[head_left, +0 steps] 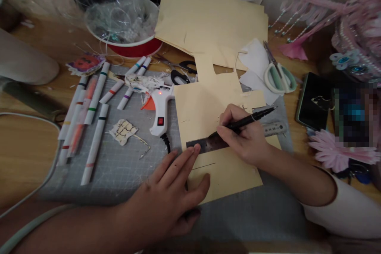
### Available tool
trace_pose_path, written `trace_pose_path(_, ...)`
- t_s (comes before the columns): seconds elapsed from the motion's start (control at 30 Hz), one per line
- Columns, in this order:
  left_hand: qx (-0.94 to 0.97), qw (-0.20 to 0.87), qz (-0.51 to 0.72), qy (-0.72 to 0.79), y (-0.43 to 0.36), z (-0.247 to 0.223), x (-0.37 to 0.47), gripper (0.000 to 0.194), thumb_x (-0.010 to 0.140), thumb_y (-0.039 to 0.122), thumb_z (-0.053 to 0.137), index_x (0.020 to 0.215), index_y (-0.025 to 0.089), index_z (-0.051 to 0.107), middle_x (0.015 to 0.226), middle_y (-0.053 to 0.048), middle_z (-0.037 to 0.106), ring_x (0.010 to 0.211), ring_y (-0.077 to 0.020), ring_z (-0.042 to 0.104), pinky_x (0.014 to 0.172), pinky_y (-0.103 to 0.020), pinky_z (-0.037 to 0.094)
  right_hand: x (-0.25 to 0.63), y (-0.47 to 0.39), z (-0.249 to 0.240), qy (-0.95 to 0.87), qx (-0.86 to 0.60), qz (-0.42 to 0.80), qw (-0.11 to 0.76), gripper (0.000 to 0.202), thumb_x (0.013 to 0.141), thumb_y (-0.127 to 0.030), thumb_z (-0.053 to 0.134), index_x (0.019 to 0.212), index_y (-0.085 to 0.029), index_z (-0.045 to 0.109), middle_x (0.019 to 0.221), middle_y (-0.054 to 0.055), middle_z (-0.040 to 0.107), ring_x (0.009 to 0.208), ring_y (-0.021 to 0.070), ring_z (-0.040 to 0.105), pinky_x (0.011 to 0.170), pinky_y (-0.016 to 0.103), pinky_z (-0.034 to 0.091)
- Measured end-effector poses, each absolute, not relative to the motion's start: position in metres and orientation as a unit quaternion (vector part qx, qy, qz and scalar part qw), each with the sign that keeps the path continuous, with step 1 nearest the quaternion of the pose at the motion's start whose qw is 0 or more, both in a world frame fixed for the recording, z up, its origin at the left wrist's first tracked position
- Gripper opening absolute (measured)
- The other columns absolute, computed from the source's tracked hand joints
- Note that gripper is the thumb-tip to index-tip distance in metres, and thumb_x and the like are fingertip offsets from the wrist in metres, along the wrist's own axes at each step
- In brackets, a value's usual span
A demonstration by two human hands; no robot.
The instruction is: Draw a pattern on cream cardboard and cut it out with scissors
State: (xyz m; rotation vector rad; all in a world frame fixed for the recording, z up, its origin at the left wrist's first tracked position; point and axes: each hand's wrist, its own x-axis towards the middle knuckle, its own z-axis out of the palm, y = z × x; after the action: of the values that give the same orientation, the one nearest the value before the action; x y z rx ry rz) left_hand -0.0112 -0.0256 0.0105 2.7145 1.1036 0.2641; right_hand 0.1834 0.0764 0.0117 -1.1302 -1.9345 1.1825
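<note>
A cut sheet of yellow card [232,178] lies on the grey cutting mat [119,170], with a short dark line drawn near its lower left. Across the card rests a metal ruler [205,144]. My left hand [172,194] presses the ruler's left end with its fingertips, fingers spread. In my right hand [244,137] is a black pen [247,120], its tip at the ruler's upper edge. The ruler's middle is hidden under my right hand.
Left of the card lie a white glue gun [162,111] with a lit red light, a small card cutout [123,131] and several markers [95,145]. Scissors [278,75], a phone [314,103] and pink ornaments [330,151] are at the right. Behind are stacked card sheets [211,20] and a tub [133,49].
</note>
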Motion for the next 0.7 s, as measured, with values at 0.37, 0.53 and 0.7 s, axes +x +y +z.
trace_pose_path(0.37,0.918,0.109,0.083,0.372,-0.026,0.0103,-0.0121,0.059,0.068,0.05,0.064,0.118,0.024,0.045,0.136,-0.018,0.041,0.126,-0.0334,0.034,0.099,-0.046,0.03,0.1848,0.0767,0.0117,-0.732,-0.428,0.438,0.298,0.015,0.077,-0.017,0.048,0.068,-0.021,0.037,0.057,-0.006,0.039,0.051,0.0092,0.036,0.049,0.025,0.027)
trace_pose_path(0.53,0.919,0.101,0.088,0.37,-0.0262,0.0091,-0.0127,0.061,0.067,0.051,0.064,0.118,0.024,0.045,0.135,-0.019,0.042,0.127,-0.0332,0.034,0.099,-0.045,0.028,0.1849,0.0765,0.0107,-0.732,-0.426,0.438,0.302,0.015,0.077,-0.016,0.048,0.068,-0.021,0.038,0.057,-0.006,0.039,0.05,0.009,0.035,0.048,0.025,0.028)
trace_pose_path(0.7,0.921,0.094,0.085,0.368,-0.0256,0.0091,-0.0125,0.061,0.067,0.053,0.063,0.118,0.024,0.045,0.135,-0.017,0.044,0.127,-0.0323,0.033,0.1,-0.044,0.026,0.1852,0.0753,0.0121,-0.722,-0.421,0.42,0.353,0.014,0.08,-0.019,0.049,0.069,-0.021,0.039,0.058,-0.005,0.042,0.049,0.0089,0.038,0.046,0.023,0.03)
